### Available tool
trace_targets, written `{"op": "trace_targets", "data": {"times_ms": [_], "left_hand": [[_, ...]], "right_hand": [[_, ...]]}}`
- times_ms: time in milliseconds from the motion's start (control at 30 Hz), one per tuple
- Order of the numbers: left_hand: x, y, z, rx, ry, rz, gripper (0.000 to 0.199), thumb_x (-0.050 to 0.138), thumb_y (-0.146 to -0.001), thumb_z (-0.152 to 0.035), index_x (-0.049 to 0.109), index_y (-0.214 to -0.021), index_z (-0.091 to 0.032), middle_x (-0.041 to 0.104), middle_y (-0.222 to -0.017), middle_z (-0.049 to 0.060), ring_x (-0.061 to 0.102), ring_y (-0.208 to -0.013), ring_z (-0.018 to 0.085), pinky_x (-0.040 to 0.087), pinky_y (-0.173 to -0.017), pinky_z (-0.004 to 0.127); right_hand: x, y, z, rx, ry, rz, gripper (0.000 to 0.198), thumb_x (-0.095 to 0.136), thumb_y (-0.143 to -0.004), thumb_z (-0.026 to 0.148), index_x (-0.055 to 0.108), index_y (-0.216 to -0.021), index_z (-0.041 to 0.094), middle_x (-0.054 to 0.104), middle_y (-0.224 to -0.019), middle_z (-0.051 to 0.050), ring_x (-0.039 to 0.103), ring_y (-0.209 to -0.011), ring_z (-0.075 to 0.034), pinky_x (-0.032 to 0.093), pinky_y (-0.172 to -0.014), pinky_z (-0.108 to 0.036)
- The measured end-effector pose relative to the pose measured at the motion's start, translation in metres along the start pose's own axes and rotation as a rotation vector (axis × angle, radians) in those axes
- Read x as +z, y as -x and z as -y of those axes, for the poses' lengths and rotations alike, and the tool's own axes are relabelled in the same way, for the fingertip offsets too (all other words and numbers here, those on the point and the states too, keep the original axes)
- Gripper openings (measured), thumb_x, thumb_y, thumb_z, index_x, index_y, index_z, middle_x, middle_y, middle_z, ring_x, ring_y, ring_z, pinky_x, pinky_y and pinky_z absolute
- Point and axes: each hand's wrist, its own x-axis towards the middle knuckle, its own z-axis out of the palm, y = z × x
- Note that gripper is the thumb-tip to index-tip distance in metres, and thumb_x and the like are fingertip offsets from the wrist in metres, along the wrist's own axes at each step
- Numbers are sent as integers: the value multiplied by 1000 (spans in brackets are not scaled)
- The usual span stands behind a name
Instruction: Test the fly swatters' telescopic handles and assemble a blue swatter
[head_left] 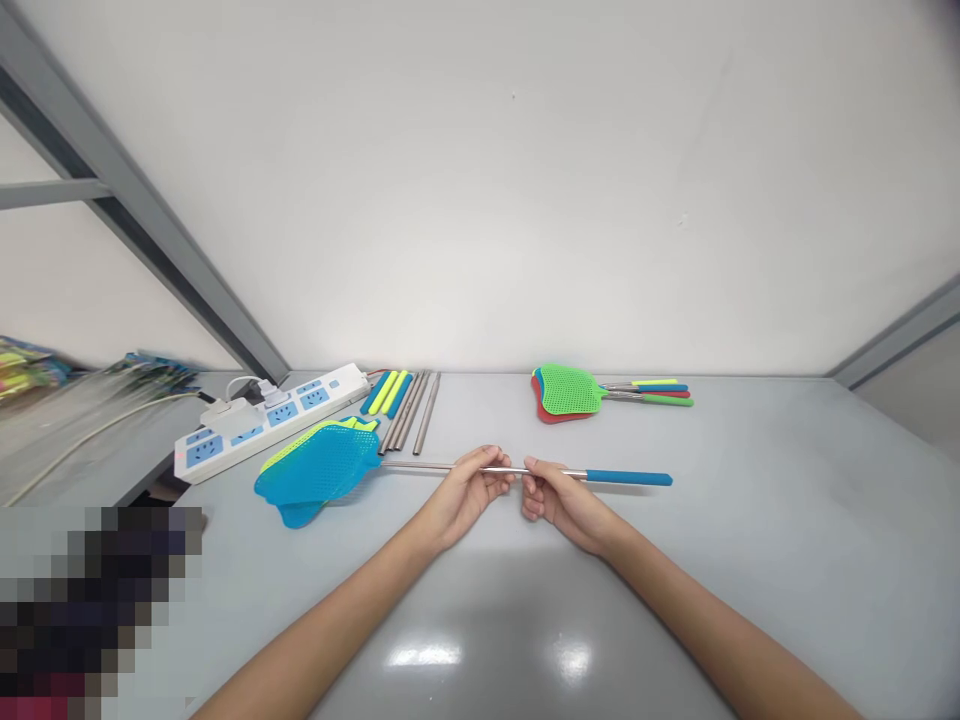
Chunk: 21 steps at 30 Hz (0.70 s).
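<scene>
Both hands grip the thin metal shaft of a blue fly swatter [319, 470], stretched across the table in front of me. My left hand [474, 488] has closed fingers round the shaft near its middle. Just to the right, my right hand [559, 497] is closed on the shaft close to the blue handle [628, 478]. The swatter's blue head lies at the left, over a yellow-green swatter head [330, 430]. Behind it lie loose metal tubes [409, 412] and several blue and yellow-green grips [386, 393].
A white power strip [274, 425] with plugs and cables lies at the left. Fly swatters with a green top head [570, 390] are stacked at the back right. Plastic-wrapped goods [127, 400] sit far left. A wall [510, 200] rises behind the grey table [787, 520].
</scene>
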Motion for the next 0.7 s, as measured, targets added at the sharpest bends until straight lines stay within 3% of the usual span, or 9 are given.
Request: {"op": "trace_targets", "data": {"times_ms": [400,700], "left_hand": [[0,2,-1,8,1,31,17,50,-77,-24,60,-84,-12,61,-94,8,56,-90,20,38,-84,34],[1,1,2,26,-142,2,23,51,-76,-28,62,-87,-11,63,-88,10,57,-84,19,39,-81,32]], "right_hand": [[-2,-1,2,33,-131,-42,27,47,-78,34,49,-58,15,37,-53,4,33,-46,-8,29,-51,-26],[-6,-3,2,56,-179,-28,29,46,-78,34,49,-57,15,38,-52,3,33,-46,-8,28,-52,-26]]}}
